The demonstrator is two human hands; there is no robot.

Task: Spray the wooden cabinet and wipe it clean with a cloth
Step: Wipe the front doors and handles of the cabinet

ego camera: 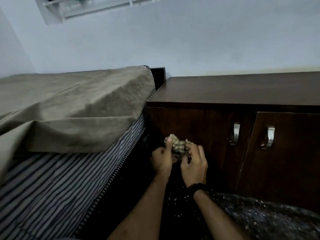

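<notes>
While both hands (pixel 178 158) clutch the cloth (pixel 178 147) | cabinet (pixel 242 129) ahead | bed (pixel 72 129) crowds left

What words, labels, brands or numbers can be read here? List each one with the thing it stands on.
None: no readable text shows in this view.
The wooden cabinet, its two metal handles and the checked cloth held in the left hand and right hand bear no lettering.
The bed cover, the striped mattress and the wall are plain.
</notes>
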